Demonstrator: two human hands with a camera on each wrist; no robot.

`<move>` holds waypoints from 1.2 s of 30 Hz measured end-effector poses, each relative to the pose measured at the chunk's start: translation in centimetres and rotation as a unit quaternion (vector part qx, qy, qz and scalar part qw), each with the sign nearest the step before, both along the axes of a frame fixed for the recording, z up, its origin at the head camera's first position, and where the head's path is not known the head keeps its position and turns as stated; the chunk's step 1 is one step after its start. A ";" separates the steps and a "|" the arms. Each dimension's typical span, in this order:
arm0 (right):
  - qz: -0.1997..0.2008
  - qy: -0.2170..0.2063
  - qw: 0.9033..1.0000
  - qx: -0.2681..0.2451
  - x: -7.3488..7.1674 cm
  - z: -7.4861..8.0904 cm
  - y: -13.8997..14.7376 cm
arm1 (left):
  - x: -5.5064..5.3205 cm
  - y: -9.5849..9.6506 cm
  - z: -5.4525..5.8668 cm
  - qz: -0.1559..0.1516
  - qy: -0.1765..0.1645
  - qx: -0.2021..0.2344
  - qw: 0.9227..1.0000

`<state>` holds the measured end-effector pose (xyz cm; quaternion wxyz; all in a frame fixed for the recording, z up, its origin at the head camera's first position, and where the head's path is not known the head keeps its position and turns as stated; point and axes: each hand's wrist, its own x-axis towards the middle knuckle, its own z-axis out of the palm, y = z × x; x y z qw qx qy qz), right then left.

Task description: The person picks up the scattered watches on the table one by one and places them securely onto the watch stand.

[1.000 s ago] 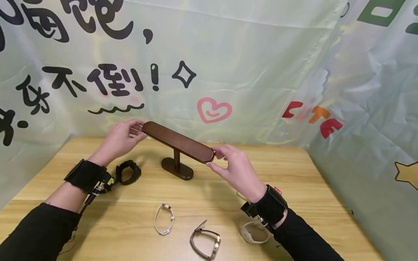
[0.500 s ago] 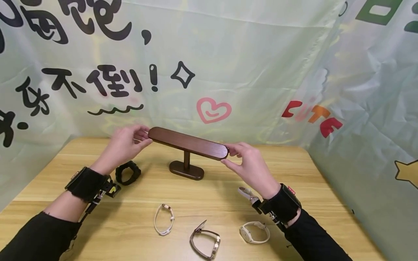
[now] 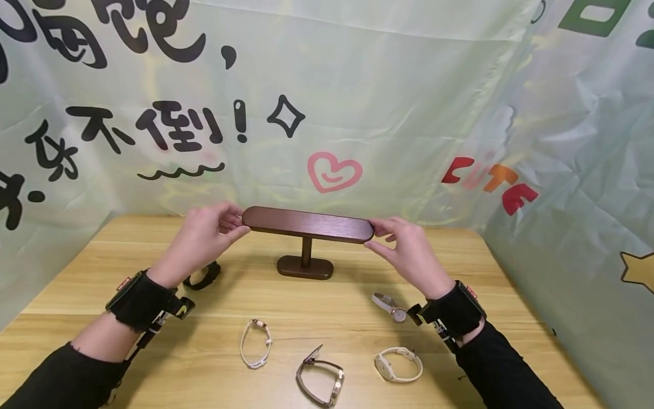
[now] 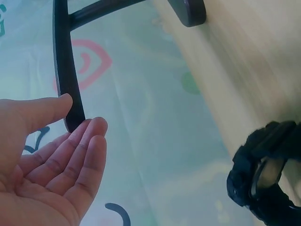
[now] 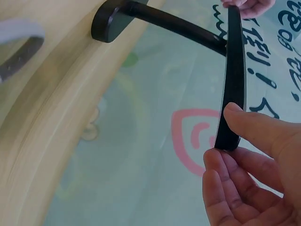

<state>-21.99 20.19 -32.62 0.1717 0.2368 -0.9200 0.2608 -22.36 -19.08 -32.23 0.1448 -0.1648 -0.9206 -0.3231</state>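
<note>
A dark brown wooden T-shaped display stand (image 3: 309, 222) is held by both hands, its oval base down at the tabletop and its long bar nearly level in the head view. At the bar's left end, my left hand (image 3: 204, 238) pinches it between thumb and fingertips. My right hand (image 3: 413, 255) grips the opposite end the same way. Seen from the left wrist, the thumb (image 4: 59, 106) presses one face of the bar while the fingertips meet its end. The right wrist view shows a matching thumb (image 5: 242, 117) on the bar.
On the wooden table (image 3: 204, 363) lie a white bracelet-like watch (image 3: 256, 343), a brown metal-band watch (image 3: 321, 380), a cream watch (image 3: 398, 364) and a grey-strap watch (image 3: 390, 308). A black watch (image 3: 204, 276) sits partly behind the left wrist. Printed cloth (image 3: 409, 113) hangs behind.
Both hands have shifted the display stand to the right and turned it, so its slanted bar now runs nearly level. The grey-strap watch has come into view from behind the right wrist.
</note>
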 end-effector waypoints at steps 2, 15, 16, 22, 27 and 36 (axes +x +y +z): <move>-0.001 -0.004 1.000 0.000 -0.2 0.0 0.4 | 0.2 0.4 -0.1 -0.002 0.005 0.000 1.000; -0.010 -0.024 1.000 -0.017 -0.6 0.1 2.1 | 0.7 2.1 -1.0 0.011 0.034 0.018 0.999; -0.011 -0.025 0.999 -0.018 -0.7 0.1 2.1 | 0.8 2.1 -1.0 0.011 0.034 0.020 0.999; -0.013 -0.028 0.999 -0.017 -1.0 0.0 2.3 | 0.8 2.1 -1.3 0.013 0.041 0.030 0.999; -0.009 -0.032 0.999 -0.023 -1.1 0.0 2.3 | 0.9 2.0 -1.5 0.017 0.046 0.033 0.998; -0.009 -0.039 0.999 -0.027 -1.3 -0.3 2.5 | 1.0 1.9 -1.8 0.024 0.052 0.040 0.998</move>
